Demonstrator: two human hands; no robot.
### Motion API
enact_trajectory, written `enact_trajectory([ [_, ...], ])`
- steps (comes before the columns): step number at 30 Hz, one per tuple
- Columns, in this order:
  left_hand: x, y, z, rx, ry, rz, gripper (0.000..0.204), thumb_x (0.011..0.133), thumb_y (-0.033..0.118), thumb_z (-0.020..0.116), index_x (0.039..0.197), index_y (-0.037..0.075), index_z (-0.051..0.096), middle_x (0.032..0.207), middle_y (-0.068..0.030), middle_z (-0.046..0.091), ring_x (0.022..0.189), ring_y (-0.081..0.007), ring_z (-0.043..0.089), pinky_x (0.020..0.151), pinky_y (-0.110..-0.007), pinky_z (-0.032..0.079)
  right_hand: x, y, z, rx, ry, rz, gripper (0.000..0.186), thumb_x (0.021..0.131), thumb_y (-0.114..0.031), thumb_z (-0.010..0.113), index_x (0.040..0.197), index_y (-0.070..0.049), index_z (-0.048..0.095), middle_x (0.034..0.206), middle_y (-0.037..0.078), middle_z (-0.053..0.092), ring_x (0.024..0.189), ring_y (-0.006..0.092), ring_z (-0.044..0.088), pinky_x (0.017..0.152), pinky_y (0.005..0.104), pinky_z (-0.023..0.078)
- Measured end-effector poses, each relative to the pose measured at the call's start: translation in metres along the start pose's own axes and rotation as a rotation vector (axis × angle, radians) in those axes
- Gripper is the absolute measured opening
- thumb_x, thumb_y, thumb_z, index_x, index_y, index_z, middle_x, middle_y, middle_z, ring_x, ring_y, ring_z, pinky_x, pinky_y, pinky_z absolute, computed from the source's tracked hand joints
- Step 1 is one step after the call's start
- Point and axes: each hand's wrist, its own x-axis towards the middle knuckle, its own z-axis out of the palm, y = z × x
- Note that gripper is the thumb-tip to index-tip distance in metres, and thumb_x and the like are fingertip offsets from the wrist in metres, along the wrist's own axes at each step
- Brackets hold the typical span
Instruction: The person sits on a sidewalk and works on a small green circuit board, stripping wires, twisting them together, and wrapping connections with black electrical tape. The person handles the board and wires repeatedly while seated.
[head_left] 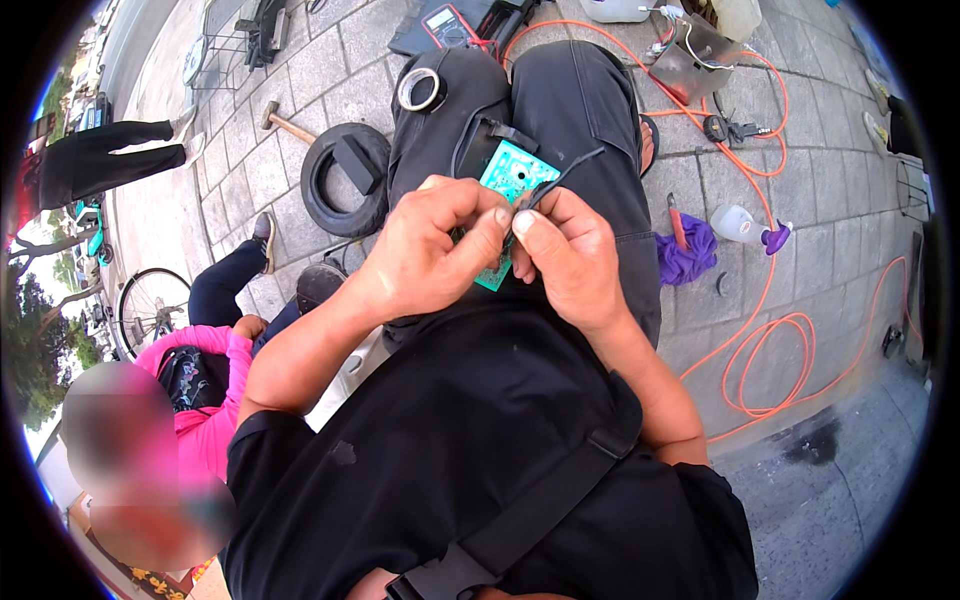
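Observation:
A green circuit board (518, 172) rests over my lap, partly covered by my hands. Above it, my left hand (440, 240) and my right hand (570, 250) meet, both closed in a pinch. Between their fingertips runs a dark wire (575, 165), whose loose end sticks out up and to the right. The exact spot where the fingers grip is hidden by the thumbs. A roll of tape (420, 90) lies on my left thigh, and a black cable loops beside the board.
Left of my legs lie a small tire (318, 172) with a black block on it and a hammer (290, 124). Ahead is a multimeter (446, 25). An orange hose (735, 160), a purple cloth (688, 250) and a spray bottle (738, 222) lie at right. A person in pink (215, 400) sits at left.

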Motion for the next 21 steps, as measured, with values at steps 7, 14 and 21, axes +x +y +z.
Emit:
enact_trajectory([
  [7, 0.004, 0.013, 0.005, -0.109, 0.002, -0.071, 0.020, 0.110, 0.016, 0.065, 0.109, -0.004, 0.071, 0.090, -0.0043, 0.072, 0.080, -0.0071, 0.067, 0.070, -0.025, 0.053, -0.003, -0.004, -0.006, 0.095, -0.023, 0.000, 0.015, 0.105, -0.004, 0.064, 0.116, 0.006, 0.068, 0.102, 0.010, 0.075, 0.088, 0.0144, 0.071, 0.080, 0.0301, 0.059],
  [14, 0.001, 0.002, 0.008, -0.010, 0.058, -0.024, 0.019, 0.109, 0.015, 0.066, 0.108, -0.003, 0.073, 0.087, -0.0044, 0.073, 0.080, -0.0091, 0.070, 0.072, -0.026, 0.055, -0.008, -0.005, -0.001, 0.029, 0.017, 0.035, 0.021, 0.104, -0.004, 0.067, 0.121, 0.008, 0.067, 0.108, 0.009, 0.074, 0.093, 0.0131, 0.072, 0.082, 0.0293, 0.060],
  [21, 0.001, 0.004, 0.007, -0.021, 0.034, -0.026, 0.020, 0.108, 0.015, 0.067, 0.103, -0.004, 0.074, 0.084, -0.0065, 0.075, 0.076, -0.0114, 0.072, 0.070, -0.028, 0.057, -0.005, -0.003, -0.019, -0.104, -0.078, -0.016, 0.018, 0.101, -0.004, 0.075, 0.115, 0.007, 0.070, 0.099, 0.009, 0.076, 0.088, 0.0139, 0.072, 0.080, 0.0298, 0.061],
])
